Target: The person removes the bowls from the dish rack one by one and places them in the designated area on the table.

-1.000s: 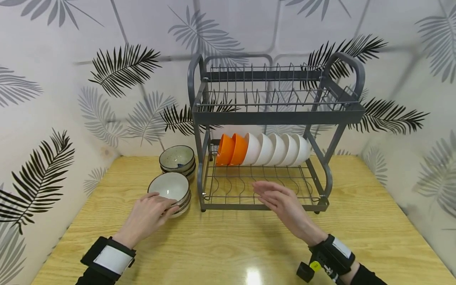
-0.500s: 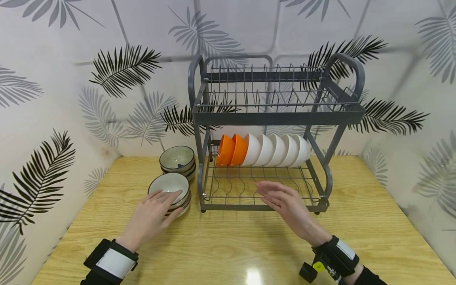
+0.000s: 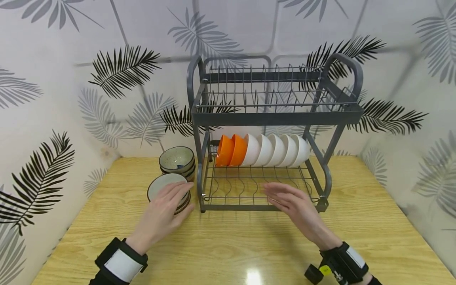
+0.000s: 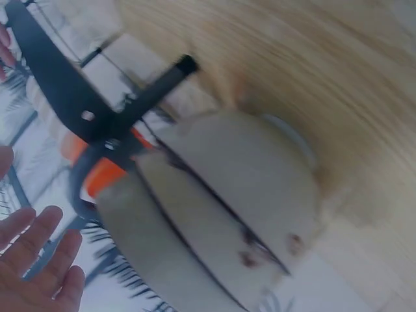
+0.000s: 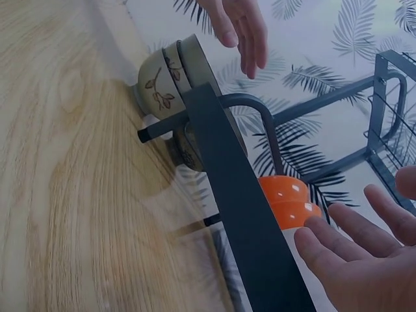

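Note:
My left hand (image 3: 162,213) is held over the near stack of bowls (image 3: 158,186), its fingers loosely extended and the thumb apart. In the right wrist view that hand (image 5: 244,29) is above the stacked bowls (image 5: 156,91), with a gap beneath the fingertips. These bowls are pale with dark rims and brown leaf patterns on the outside. My right hand (image 3: 299,213) hovers in front of the lower rack shelf, its fingers extended and holding nothing. Beside the bowls stands a grey two-tier dish rack (image 3: 278,118).
A second stack of speckled bowls (image 3: 174,160) stands behind the near one. On the lower shelf, orange bowls (image 3: 225,150) and several white bowls (image 3: 265,152) lean in a row. The wooden table (image 3: 221,245) meets a leaf-patterned backdrop (image 3: 135,23).
My left hand has moved right and lifted from the near bowl stack, its fingers now above the rim's right side. The right hand has drifted slightly right. The bowls stay in place.

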A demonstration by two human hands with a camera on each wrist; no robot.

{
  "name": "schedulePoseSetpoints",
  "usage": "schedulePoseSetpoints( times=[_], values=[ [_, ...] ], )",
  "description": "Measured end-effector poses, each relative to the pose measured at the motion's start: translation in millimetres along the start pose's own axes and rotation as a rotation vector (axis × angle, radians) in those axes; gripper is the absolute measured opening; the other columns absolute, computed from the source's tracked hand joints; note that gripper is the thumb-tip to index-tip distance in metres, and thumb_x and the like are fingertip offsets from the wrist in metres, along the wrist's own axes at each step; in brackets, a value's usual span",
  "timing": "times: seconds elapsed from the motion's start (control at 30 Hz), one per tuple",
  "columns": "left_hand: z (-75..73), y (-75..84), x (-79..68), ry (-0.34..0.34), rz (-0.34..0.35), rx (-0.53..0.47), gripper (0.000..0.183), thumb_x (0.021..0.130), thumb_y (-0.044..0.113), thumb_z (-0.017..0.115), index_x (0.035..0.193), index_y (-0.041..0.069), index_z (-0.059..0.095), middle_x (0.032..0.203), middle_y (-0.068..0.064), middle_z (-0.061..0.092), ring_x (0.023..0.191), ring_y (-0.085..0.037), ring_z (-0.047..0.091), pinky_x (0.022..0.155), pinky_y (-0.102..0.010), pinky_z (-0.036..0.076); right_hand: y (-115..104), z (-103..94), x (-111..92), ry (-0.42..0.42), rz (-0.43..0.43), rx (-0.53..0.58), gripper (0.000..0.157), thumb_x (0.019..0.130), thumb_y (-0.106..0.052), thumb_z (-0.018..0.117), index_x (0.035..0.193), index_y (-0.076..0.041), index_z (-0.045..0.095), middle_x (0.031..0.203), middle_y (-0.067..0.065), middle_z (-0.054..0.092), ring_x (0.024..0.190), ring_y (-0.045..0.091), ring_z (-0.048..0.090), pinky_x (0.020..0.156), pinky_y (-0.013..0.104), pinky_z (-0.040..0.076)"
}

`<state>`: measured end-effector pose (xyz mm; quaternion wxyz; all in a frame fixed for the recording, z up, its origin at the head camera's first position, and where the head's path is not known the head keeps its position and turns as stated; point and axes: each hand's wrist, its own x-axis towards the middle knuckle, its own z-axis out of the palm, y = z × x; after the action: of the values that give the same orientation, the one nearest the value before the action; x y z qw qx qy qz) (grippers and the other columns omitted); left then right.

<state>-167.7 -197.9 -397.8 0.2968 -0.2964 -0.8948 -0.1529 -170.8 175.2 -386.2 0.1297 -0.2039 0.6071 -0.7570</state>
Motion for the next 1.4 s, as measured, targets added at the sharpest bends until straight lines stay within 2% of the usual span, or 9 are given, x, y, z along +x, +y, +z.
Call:
schedulePoseSetpoints(
  times=[0.2,0.47,0.63,0.87,1.0,1.2,1.4],
  values=[
    [4.3,18.7,18.2,-0.018,-0.054,-0.115,0.058,0.091,0.027,0.074,0.141,0.004,0.056,0.140,-0.017,0.062,0.132,-0.036,0.056,0.114,-0.054,0.044,1.0,-5.4,-3.8,-0.022,-0.028,-0.017,0.039,0.108,-0.013,0.041,0.144,0.002,0.049,0.139,-0.009,0.063,0.134,0.010,0.057,0.113,0.025,0.046],
    [14.2,38.6,53.0,-0.092,-0.199,-0.327,0.065,0.098,0.028,0.067,0.151,0.003,0.041,0.157,-0.019,0.044,0.145,-0.038,0.043,0.117,-0.059,0.039,3.2,-5.9,-9.4,-0.050,-0.071,-0.049,0.038,0.108,-0.012,0.041,0.143,0.001,0.051,0.142,-0.007,0.061,0.133,0.007,0.057,0.112,0.023,0.046],
    [20.8,41.7,73.6,-0.125,-0.256,-0.420,0.064,0.101,0.027,0.062,0.153,0.000,0.036,0.159,-0.021,0.038,0.147,-0.040,0.038,0.121,-0.058,0.034,5.9,-5.0,-11.7,-0.044,-0.091,-0.094,0.037,0.108,-0.010,0.042,0.141,0.003,0.052,0.138,-0.012,0.063,0.131,0.005,0.058,0.111,0.023,0.047],
    [31.1,39.1,96.0,-0.120,-0.319,-0.537,0.065,0.100,0.023,0.061,0.153,-0.003,0.033,0.160,-0.025,0.035,0.146,-0.042,0.038,0.120,-0.062,0.033,6.9,-5.2,-14.7,-0.017,-0.090,-0.160,0.040,0.108,-0.013,0.043,0.141,0.008,0.049,0.137,-0.013,0.063,0.131,0.004,0.058,0.110,0.023,0.048],
    [35.4,38.9,109.2,-0.121,-0.379,-0.611,0.066,0.100,0.021,0.061,0.154,-0.001,0.030,0.159,-0.025,0.035,0.145,-0.043,0.039,0.118,-0.065,0.034,6.9,-4.7,-15.8,-0.014,-0.084,-0.178,0.041,0.108,-0.013,0.043,0.142,0.010,0.048,0.137,-0.014,0.062,0.130,0.003,0.058,0.110,0.022,0.048],
    [43.5,38.4,129.6,-0.113,-0.511,-0.719,0.071,0.099,0.022,0.059,0.155,-0.001,0.023,0.157,-0.027,0.033,0.142,-0.045,0.041,0.116,-0.063,0.038,7.5,-3.3,-16.5,-0.013,-0.084,-0.186,0.041,0.108,-0.013,0.044,0.142,0.010,0.047,0.137,-0.014,0.062,0.130,0.003,0.058,0.110,0.022,0.048],
    [51.7,41.2,145.2,-0.109,-0.704,-0.799,0.079,0.100,0.023,0.057,0.159,0.000,0.009,0.165,-0.024,0.016,0.150,-0.043,0.029,0.123,-0.060,0.030,6.3,-2.0,-17.1,-0.006,-0.090,-0.207,0.042,0.108,-0.013,0.043,0.142,0.012,0.046,0.136,-0.015,0.062,0.130,0.002,0.058,0.109,0.021,0.048]
  ],
)
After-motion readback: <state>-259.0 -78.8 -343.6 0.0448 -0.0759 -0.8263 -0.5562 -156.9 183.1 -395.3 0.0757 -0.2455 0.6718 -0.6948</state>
